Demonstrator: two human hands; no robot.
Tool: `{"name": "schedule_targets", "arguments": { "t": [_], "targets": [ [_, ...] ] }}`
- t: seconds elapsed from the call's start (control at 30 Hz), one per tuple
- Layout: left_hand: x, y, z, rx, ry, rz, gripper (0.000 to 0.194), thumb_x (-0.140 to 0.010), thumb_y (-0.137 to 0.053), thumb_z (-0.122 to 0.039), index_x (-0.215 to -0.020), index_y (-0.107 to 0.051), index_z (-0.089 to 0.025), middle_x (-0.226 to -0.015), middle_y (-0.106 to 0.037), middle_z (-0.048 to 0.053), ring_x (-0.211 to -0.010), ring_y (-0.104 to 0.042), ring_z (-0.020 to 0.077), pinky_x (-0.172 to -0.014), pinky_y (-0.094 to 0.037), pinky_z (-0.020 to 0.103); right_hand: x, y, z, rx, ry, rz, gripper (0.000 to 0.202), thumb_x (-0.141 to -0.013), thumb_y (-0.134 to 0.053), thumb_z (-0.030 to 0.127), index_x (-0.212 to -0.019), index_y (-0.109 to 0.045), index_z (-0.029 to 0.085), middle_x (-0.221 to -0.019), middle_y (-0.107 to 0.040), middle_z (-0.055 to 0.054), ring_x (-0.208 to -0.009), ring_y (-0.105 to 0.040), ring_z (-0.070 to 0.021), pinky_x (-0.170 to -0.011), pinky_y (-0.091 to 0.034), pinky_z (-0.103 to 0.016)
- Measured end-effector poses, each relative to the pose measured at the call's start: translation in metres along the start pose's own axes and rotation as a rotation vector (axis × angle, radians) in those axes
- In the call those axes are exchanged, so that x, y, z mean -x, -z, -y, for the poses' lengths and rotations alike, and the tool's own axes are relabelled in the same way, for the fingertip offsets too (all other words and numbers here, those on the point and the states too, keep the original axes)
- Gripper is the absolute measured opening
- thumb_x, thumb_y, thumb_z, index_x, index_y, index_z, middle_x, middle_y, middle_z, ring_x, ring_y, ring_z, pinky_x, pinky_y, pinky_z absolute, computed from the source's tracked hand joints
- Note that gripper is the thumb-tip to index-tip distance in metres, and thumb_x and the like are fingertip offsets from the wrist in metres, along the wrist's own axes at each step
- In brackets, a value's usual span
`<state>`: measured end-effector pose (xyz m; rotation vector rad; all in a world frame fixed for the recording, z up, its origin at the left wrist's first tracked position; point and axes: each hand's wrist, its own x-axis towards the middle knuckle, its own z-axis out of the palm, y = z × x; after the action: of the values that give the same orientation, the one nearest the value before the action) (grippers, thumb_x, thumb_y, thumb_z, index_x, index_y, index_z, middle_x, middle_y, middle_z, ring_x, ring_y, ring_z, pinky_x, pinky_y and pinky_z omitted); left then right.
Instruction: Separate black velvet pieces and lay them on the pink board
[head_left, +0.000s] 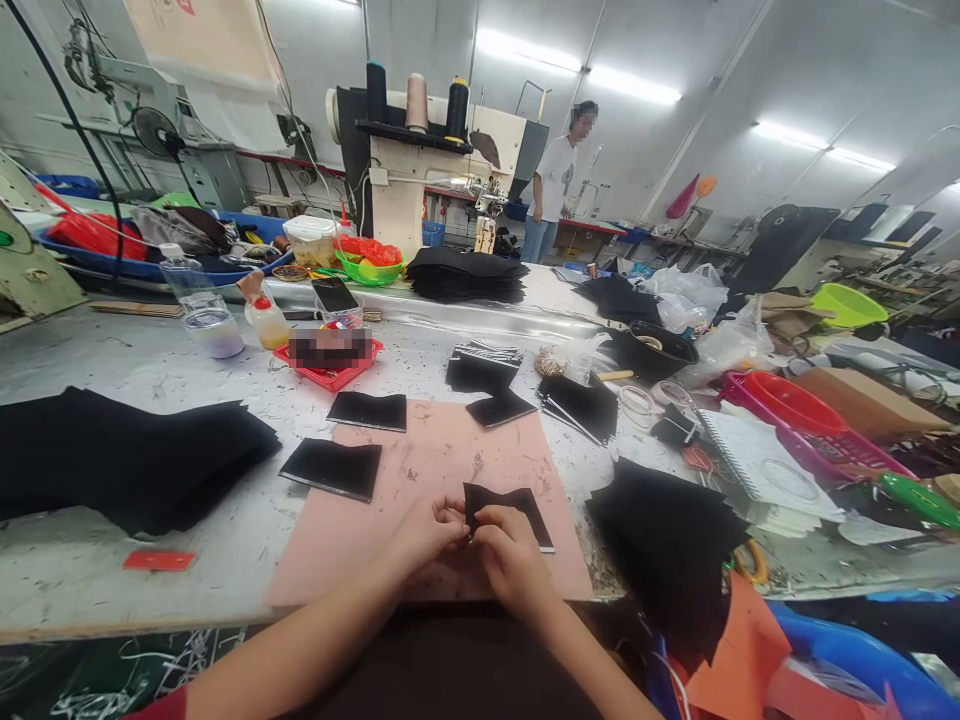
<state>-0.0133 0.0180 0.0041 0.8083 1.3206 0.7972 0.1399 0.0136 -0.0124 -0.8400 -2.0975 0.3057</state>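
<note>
A small black piece with a light strip along its lower edge lies over the pink sheet. My left hand pinches at its left edge, fingers closed. Close beside it, my right hand is closed on the same piece, thumb and fingertips near the left fingertips. What lies exactly between the fingertips is too small to make out. Two similar black pieces rest at the sheet's left side, and another black piece lies at its upper right edge.
Black stacks lie at the left and right. Smaller stacks sit behind the sheet. Also around are a red basket, a bottle, a notebook and a sewing machine. A person stands in the background.
</note>
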Motion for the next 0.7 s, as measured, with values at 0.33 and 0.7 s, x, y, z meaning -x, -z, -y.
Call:
{"name": "schedule_targets", "arguments": {
  "t": [0.33, 0.7],
  "targets": [
    [-0.001, 0.003, -0.002, -0.026, -0.046, -0.057, 0.012, -0.076, -0.063, -0.020, -0.085, -0.059, -0.012, -0.062, -0.057, -0.004, -0.056, -0.056, 0.0093, -0.054, -0.046, 0.022, 0.030, 0.024, -0.011, -0.121, 0.034, -0.106, 0.015, -0.088, -0.032, 0.012, -0.090, -0.036, 0.026, -0.064, -0.056, 0.004, -0.063, -0.062, -0.0146, -0.078, -0.048, -0.038],
    [-0.025, 0.023, -0.025, -0.349, -0.344, -0.232, 0.023, -0.053, -0.062, -0.031, -0.073, -0.066, -0.020, -0.069, -0.066, 0.000, -0.066, -0.060, 0.0173, -0.066, -0.047, 0.027, 0.113, 0.067, -0.018, 0.332, -0.236, 0.355, 0.014, -0.077, -0.049, 0.020, -0.076, -0.063, 0.022, -0.061, -0.061, -0.003, -0.050, -0.055, -0.0178, -0.045, -0.037, -0.026]
  ]
}}
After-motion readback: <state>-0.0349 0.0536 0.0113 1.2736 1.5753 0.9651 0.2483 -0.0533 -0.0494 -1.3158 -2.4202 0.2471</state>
